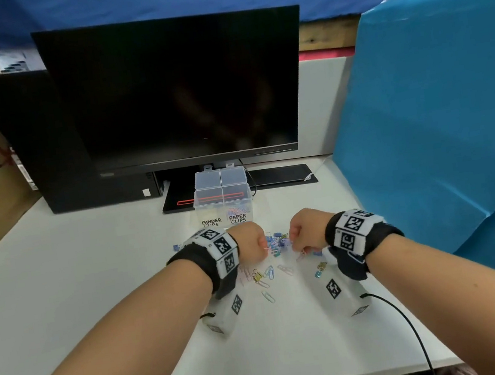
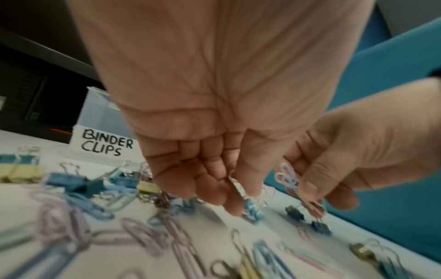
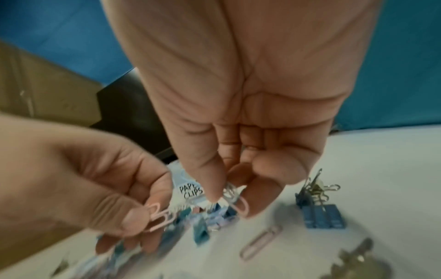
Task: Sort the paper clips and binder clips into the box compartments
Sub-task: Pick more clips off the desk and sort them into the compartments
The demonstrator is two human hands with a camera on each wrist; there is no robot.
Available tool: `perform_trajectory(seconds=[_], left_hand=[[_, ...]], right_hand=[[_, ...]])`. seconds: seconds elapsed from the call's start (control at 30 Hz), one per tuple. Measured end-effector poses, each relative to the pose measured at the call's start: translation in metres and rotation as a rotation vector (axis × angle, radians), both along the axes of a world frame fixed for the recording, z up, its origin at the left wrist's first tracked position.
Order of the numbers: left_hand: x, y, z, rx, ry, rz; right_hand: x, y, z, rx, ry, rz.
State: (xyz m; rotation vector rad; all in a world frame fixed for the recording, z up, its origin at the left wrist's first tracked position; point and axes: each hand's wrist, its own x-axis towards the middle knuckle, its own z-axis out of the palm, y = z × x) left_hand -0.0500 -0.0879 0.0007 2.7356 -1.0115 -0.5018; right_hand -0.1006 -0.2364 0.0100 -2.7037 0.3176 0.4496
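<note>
Our left hand (image 1: 248, 241) pinches a pink paper clip (image 3: 159, 219); our right hand (image 1: 307, 230) pinches paper clips (image 3: 235, 196) too. Loose clips (image 1: 265, 274) litter the white desk (image 1: 62, 274) before the box (image 1: 222, 200). Behind it stands a dark monitor (image 1: 176, 89), with blue sheeting (image 1: 433, 100) on our right.

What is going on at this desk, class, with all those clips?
A person is sorting clips into a clear box labelled for binder clips and paper clips. The left hand pinches a pink paper clip and the right hand pinches pale paper clips, both above the mixed pile on the white table. Coloured paper clips already lie in the paper clip compartment; many clips remain loose.
</note>
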Motion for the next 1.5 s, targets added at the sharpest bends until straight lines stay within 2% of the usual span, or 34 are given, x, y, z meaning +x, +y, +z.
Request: perform_trajectory(seconds=[0.07, 0.13, 0.4, 0.5, 0.6, 0.67, 0.73, 0.77, 0.83, 0.87, 0.9, 1.0, 1.07, 1.1, 1.13, 1.2, 1.23, 1.27, 1.37, 1.5], left_hand=[[0.005, 0.011, 0.006, -0.106, 0.071, 0.032], [0.009, 0.019, 0.009, -0.227, 0.228, 0.094], [0.007, 0.021, 0.000, -0.586, 0.710, 0.418], [0.003, 0.016, -0.002, -0.759, 0.929, 0.570], [0.001, 0.012, -0.001, -0.757, 1.001, 0.600], [0.003, 0.009, -0.001, -0.699, 0.964, 0.593], [0.004, 0.004, 0.002, -0.564, 0.865, 0.551], [0.003, 0.002, 0.005, -0.431, 0.740, 0.484], [0.002, -0.002, 0.006, -0.087, 0.358, 0.288], [0.000, -0.004, 0.006, 0.024, 0.191, 0.202], [-0.002, -0.006, 0.004, 0.091, 0.089, 0.158], [-0.007, -0.012, -0.005, 0.209, -0.050, 0.096], [-0.009, -0.016, -0.010, 0.242, -0.085, 0.064], [-0.010, -0.017, -0.011, 0.247, -0.095, 0.054], [-0.010, -0.020, -0.012, 0.252, -0.101, 0.045], [-0.010, -0.024, -0.013, 0.277, -0.090, 0.039], [-0.009, -0.025, -0.014, 0.296, -0.083, 0.040], [-0.009, -0.026, -0.015, 0.314, -0.080, 0.043], [-0.009, -0.028, -0.015, 0.339, -0.095, 0.016], [-0.010, -0.022, -0.014, 0.342, -0.124, -0.004]], right_hand=[[-0.004, -0.010, 0.002, 0.156, -0.002, -0.071], [-0.005, -0.017, 0.000, 0.271, -0.018, -0.141], [-0.011, -0.020, -0.011, 0.486, -0.018, -0.264], [-0.012, -0.020, -0.012, 0.721, -0.009, -0.348], [-0.014, -0.022, -0.012, 1.024, -0.020, -0.411], [-0.015, -0.023, -0.013, 1.176, -0.046, -0.436], [-0.016, -0.022, -0.014, 1.254, -0.088, -0.456], [-0.015, -0.022, -0.014, 1.274, -0.111, -0.471], [-0.015, -0.022, -0.015, 1.328, -0.149, -0.508], [-0.014, -0.022, -0.016, 1.364, -0.154, -0.514], [-0.014, -0.022, -0.016, 1.399, -0.150, -0.511], [-0.017, -0.020, -0.013, 1.453, -0.083, -0.506], [-0.015, -0.018, -0.010, 1.313, -0.048, -0.505], [-0.013, -0.016, -0.008, 1.118, -0.044, -0.466], [-0.013, -0.013, -0.005, 0.824, -0.034, -0.376], [-0.015, -0.006, -0.002, 0.111, -0.043, -0.103], [-0.016, -0.003, -0.002, -0.128, -0.053, 0.032], [-0.016, -0.002, -0.004, -0.254, -0.038, 0.112], [-0.016, 0.002, -0.014, -0.362, 0.008, 0.201], [-0.007, 0.009, -0.024, -0.374, -0.027, 0.168]])
